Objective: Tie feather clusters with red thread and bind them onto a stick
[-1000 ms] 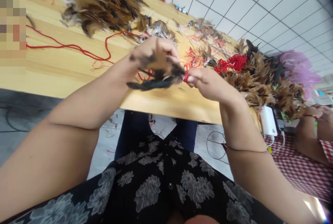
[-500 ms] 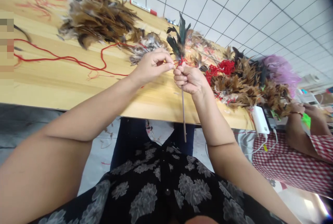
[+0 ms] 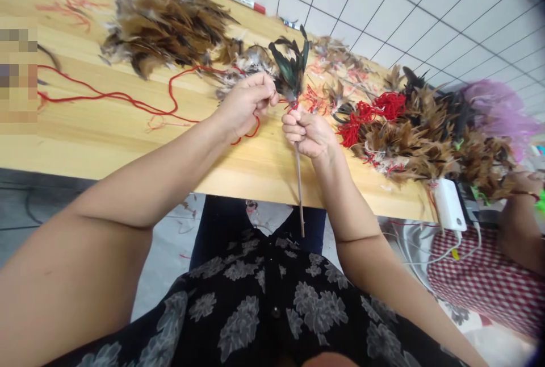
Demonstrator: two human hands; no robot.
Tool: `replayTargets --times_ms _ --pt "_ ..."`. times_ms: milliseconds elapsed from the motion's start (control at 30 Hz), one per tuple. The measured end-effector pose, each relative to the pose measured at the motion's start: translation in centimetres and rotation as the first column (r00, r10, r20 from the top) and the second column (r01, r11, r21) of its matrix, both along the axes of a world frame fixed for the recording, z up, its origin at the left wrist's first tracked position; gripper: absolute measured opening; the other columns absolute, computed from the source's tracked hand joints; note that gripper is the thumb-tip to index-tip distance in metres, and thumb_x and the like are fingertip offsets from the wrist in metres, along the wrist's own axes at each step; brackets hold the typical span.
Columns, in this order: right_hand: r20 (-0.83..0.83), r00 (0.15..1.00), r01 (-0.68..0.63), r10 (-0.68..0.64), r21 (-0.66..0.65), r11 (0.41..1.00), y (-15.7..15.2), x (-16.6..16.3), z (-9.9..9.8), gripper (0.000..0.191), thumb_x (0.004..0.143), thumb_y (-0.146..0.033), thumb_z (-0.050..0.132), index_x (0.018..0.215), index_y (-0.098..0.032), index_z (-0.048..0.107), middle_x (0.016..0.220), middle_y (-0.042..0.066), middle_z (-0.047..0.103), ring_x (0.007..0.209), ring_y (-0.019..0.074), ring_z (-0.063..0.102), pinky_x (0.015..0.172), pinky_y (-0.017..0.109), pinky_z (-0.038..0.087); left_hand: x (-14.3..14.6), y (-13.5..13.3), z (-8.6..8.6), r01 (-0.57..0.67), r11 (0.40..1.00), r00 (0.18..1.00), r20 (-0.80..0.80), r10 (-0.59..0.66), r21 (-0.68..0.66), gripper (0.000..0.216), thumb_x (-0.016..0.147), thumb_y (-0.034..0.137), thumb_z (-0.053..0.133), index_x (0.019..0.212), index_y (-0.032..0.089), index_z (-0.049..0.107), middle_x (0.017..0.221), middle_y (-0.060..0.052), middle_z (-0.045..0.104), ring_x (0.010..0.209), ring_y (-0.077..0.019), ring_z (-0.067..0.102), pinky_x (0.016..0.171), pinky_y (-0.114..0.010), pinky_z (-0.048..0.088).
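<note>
My right hand (image 3: pixel 310 133) is closed around a thin stick (image 3: pixel 300 191), just below a tuft of dark green-black feathers (image 3: pixel 290 69) at its top. The stick stands nearly upright, its lower end reaching past the table edge. Red string is wrapped at the base of the feathers. My left hand (image 3: pixel 252 100) is closed in a pinch to the left of the tuft, with red string (image 3: pixel 251 135) running by its fingers. A long loop of the same red cord (image 3: pixel 128 100) lies on the table to the left.
On the wooden table (image 3: pixel 85 145) lie a big heap of brown feathers (image 3: pixel 170 20), another feather pile (image 3: pixel 409 140) with red string bundles (image 3: pixel 389 105), and a red-capped marker (image 3: pixel 242 0). A white power bank (image 3: pixel 450 205) with cables sits at the right edge, near another person's arm (image 3: pixel 522 225).
My left hand has drawn slightly up and left, away from the stick's binding. My right hand keeps its hold on the stick. The view has shifted a little.
</note>
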State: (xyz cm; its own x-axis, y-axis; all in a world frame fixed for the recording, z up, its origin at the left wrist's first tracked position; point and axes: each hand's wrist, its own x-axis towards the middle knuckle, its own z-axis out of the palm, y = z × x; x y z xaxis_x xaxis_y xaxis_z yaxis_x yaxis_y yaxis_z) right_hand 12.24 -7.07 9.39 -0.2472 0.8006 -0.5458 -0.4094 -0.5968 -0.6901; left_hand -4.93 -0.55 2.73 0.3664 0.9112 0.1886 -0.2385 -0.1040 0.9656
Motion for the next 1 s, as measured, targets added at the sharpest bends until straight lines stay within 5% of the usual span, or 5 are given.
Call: replayTargets --times_ms 267,433,667,900,1000 --pt "-0.031 0.999 -0.030 0.028 -0.037 0.999 0.2 0.0 -1.6 0.040 0.123 -0.016 0.036 0.084 -0.023 0.033 0.070 -0.009 0.036 0.050 0.0031 0.017 0.046 0.011 0.014 2.1 -0.5 -1.6 -0.152 0.977 0.987 -0.075 0.142 -0.153 0.035 0.098 0.033 0.079 0.090 0.025 0.046 0.077 0.002 0.055 0.060 -0.0132 0.045 0.056 -0.030 0.032" --pt "-0.048 0.999 -0.001 0.001 -0.010 1.000 0.6 0.1 -1.6 0.038 0.123 -0.015 0.035 0.086 -0.023 0.037 0.070 -0.010 0.036 0.051 0.0030 0.016 0.047 0.011 0.014 2.2 -1.6 -1.8 -0.117 0.977 0.987 -0.126 0.096 -0.177 0.024 0.094 0.020 0.081 0.092 0.024 0.058 0.079 0.002 0.060 0.057 -0.0124 0.045 0.056 -0.028 0.036" --pt "0.014 1.000 0.026 -0.026 0.004 1.000 0.2 -0.6 -1.1 0.037 0.123 -0.015 0.037 0.087 -0.022 0.040 0.070 -0.010 0.040 0.050 0.0026 0.017 0.046 0.010 0.014 1.1 -1.2 -1.9 -0.158 0.971 0.916 -0.340 0.212 0.180 0.015 0.092 0.030 0.081 0.083 0.023 0.071 0.074 0.000 0.062 0.072 -0.0204 0.053 0.072 -0.034 0.044" --pt "0.119 0.992 0.045 -0.052 0.059 0.997 -0.3 -1.2 -1.0 0.043 0.125 -0.024 0.042 0.082 -0.022 0.038 0.069 -0.009 0.046 0.049 0.0012 0.020 0.046 0.010 0.015 -0.6 0.2 -1.3 -0.121 0.862 0.860 -0.382 0.339 0.492 0.020 0.091 0.038 0.085 0.081 0.026 0.074 0.092 -0.007 0.062 0.101 -0.0302 0.061 0.095 -0.046 0.049" --pt "0.136 0.987 0.075 -0.081 0.052 0.996 -0.3 -1.1 -0.9 0.045 0.126 -0.025 0.038 0.081 -0.021 0.040 0.068 -0.009 0.046 0.048 0.0008 0.020 0.046 0.010 0.014 -0.8 0.7 -1.7 -0.102 0.768 0.815 -0.390 0.428 0.632 0.020 0.090 0.037 0.090 0.081 0.025 0.078 0.097 -0.008 0.059 0.111 -0.0332 0.054 0.109 -0.054 0.042"
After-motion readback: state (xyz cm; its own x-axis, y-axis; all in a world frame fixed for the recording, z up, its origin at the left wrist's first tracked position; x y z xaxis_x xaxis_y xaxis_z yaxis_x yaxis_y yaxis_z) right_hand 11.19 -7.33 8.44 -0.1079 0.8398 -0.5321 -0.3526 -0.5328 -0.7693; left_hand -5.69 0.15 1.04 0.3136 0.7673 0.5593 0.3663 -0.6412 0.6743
